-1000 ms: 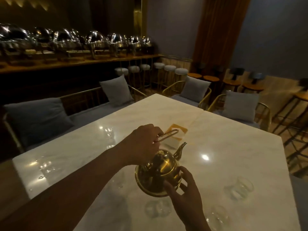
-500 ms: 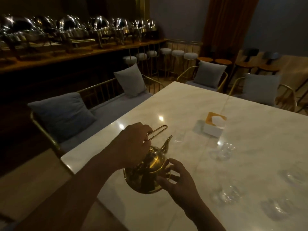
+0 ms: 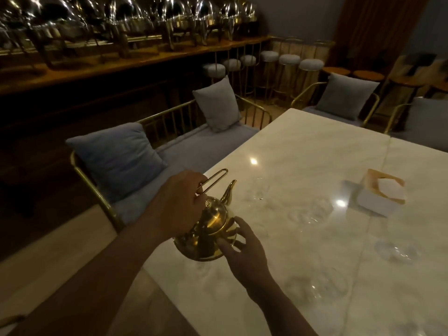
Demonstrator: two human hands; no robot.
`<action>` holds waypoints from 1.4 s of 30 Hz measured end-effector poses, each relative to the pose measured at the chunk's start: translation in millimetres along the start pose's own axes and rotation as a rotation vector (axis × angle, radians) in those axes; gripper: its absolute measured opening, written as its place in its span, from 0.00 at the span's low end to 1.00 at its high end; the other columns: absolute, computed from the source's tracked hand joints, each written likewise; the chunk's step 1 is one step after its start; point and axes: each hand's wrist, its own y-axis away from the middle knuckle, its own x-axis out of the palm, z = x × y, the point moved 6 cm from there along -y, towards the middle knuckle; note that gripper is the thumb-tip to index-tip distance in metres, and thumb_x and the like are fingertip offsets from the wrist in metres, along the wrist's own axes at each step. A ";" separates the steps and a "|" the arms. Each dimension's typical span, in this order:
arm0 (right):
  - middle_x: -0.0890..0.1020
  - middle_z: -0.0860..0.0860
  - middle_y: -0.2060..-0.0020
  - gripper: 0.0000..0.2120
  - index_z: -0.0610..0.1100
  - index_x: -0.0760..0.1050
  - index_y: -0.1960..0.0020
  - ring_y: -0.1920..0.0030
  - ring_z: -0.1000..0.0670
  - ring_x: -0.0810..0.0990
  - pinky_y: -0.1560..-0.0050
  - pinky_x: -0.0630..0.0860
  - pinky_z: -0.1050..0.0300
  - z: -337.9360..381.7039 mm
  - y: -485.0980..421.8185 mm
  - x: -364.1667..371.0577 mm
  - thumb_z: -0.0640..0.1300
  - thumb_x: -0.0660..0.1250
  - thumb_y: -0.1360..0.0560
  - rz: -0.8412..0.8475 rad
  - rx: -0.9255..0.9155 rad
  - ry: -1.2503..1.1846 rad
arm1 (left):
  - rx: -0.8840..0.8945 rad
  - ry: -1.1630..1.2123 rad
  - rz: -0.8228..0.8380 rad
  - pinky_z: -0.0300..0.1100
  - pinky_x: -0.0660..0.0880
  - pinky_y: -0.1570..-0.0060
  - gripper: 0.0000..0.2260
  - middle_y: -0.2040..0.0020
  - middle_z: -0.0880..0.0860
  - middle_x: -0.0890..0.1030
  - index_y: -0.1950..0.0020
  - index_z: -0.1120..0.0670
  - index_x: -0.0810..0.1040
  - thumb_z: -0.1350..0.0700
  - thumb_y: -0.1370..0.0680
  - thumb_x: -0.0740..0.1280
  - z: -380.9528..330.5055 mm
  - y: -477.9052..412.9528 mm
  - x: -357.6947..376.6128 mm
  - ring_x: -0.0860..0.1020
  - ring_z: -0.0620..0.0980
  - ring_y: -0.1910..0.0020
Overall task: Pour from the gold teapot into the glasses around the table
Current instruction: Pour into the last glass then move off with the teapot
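The gold teapot (image 3: 208,229) hangs over the left edge of the white marble table (image 3: 303,151), its spout pointing up and away. My left hand (image 3: 177,209) grips its wire handle from above. My right hand (image 3: 244,251) rests its spread fingers against the pot's lower right side. Clear glasses stand on the table, faint in the dim light: one past the spout (image 3: 260,190), one in the middle (image 3: 312,212), one to the right (image 3: 395,251), one near me (image 3: 315,284).
A white tissue box (image 3: 380,195) sits at the table's right. A gold-framed bench with grey cushions (image 3: 121,158) runs along the table's left side. Cushioned chairs (image 3: 344,98) stand at the far end. Stools (image 3: 288,59) and a counter with chafing dishes (image 3: 121,23) lie beyond.
My view has swung left and I have moved along the table's left edge. The teapot stays in both hands; the tissue box and glasses now lie to its right.
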 end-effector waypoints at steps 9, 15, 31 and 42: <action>0.75 0.68 0.47 0.26 0.67 0.68 0.39 0.49 0.62 0.78 0.52 0.75 0.65 -5.6 -113.7 46.2 0.43 0.74 0.27 -0.035 0.083 -0.054 | 0.026 0.091 0.063 0.31 0.67 0.56 0.12 0.53 0.46 0.73 0.38 0.55 0.76 0.53 0.20 0.65 82.9 -89.9 34.5 0.74 0.43 0.55; 0.80 0.56 0.43 0.24 0.60 0.74 0.37 0.44 0.49 0.82 0.44 0.82 0.44 -40.3 -172.6 58.3 0.43 0.74 0.30 -0.074 0.189 -0.150 | -0.040 0.160 0.117 0.36 0.70 0.50 0.17 0.42 0.52 0.78 0.32 0.55 0.73 0.54 0.20 0.65 121.9 -130.0 82.9 0.73 0.43 0.49; 0.78 0.52 0.44 0.25 0.57 0.76 0.40 0.46 0.48 0.80 0.52 0.81 0.54 -88.9 -201.9 71.6 0.33 0.70 0.29 -0.128 0.380 -0.271 | -0.145 0.242 0.257 0.39 0.75 0.42 0.16 0.40 0.51 0.78 0.33 0.54 0.73 0.54 0.20 0.66 155.9 -142.9 153.0 0.76 0.46 0.43; 0.82 0.48 0.45 0.27 0.56 0.78 0.42 0.46 0.45 0.82 0.48 0.82 0.48 -90.6 -201.9 78.8 0.38 0.71 0.38 -0.249 0.412 -0.335 | -0.136 0.370 0.305 0.33 0.74 0.48 0.13 0.46 0.47 0.76 0.37 0.51 0.74 0.54 0.21 0.67 175.7 -146.4 165.8 0.76 0.44 0.48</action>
